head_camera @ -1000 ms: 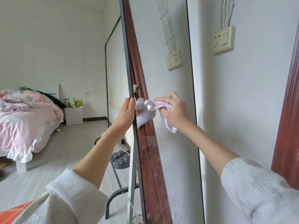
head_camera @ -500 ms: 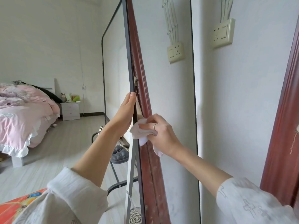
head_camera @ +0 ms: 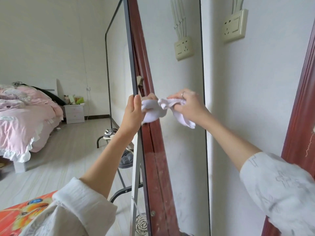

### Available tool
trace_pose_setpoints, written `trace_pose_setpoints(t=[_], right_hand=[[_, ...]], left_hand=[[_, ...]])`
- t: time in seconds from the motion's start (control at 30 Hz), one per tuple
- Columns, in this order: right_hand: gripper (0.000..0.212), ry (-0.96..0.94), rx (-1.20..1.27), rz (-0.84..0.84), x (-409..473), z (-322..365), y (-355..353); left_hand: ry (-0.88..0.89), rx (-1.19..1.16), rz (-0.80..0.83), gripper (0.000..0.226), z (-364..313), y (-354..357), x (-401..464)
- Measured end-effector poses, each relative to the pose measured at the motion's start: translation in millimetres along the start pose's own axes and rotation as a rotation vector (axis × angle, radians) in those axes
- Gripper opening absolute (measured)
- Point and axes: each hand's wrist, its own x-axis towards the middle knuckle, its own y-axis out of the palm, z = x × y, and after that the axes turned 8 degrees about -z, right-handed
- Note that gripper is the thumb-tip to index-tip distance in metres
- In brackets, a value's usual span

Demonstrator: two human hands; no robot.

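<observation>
**Soft cloth, brittle glass: brace the frame, wipe lightly**

The tall standing mirror with a thin black metal frame (head_camera: 184,150) stands close to the white wall. Its glass reflects a red-brown door post and a wall socket. The left hand (head_camera: 132,114) grips the frame's left edge at about mid height, with the fingers wrapped behind it and the thumb laid along the front. The right hand (head_camera: 189,106) bunches a small white fabric cloth (head_camera: 183,119) in curled fingers. It presses the crumpled front of the cloth against the glass just beside the left hand, and a loose tail hangs below the palm.

The cloth looks light, limp and easy to crush. It is best held as a wad in the fingertips, with the tail tucked in so that it does not drag. The mirror is stiff, probably heavy for its thinness, fragile, and likely to rock on its stand when pushed. The metal edge is the safe place to hold it, since bare skin would smear the slick glass. The bracing hand should meet any pressure from the wiping hand. Dull streaks show on the lower glass.

Further into the room are a bed with a pink quilt (head_camera: 25,120), a white bedside cabinet (head_camera: 74,113) and grey shoes on a low dark rack (head_camera: 110,133)
</observation>
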Motion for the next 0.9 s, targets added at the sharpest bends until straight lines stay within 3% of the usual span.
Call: trace_pose_setpoints(t=[0.17, 0.4, 0.53, 0.7, 0.83, 0.9], right_hand=[[0.038, -0.007, 0.075, -0.161, 28.2, 12.0, 13.5], [0.038, -0.039, 0.22, -0.078, 20.1, 19.4, 32.5], [0.036, -0.082, 0.247, 0.076, -15.7, 7.0, 40.9], [0.019, 0.054, 0.272, 0.312, -60.9, -14.9, 48.2], [0.038, 0.009, 0.004, 0.661, -65.8, -22.0, 32.9], [0.039, 0.003, -0.03, 0.677, -59.8, -23.5, 24.0]], left_hand=[[0.051, -0.052, 0.005, 0.033, -13.8, -0.3, -12.9], [0.022, -0.044, 0.008, 0.032, -0.8, -0.9, -2.7], [-0.02, -0.079, 0.028, 0.03, 1.1, 0.4, -2.7], [-0.031, -0.022, 0.01, 0.023, 4.2, -0.2, -0.3], [-0.02, -0.003, 0.015, 0.022, 1.3, -0.4, -2.5], [-0.017, 0.006, 0.012, 0.022, 1.2, -0.3, -3.3]])
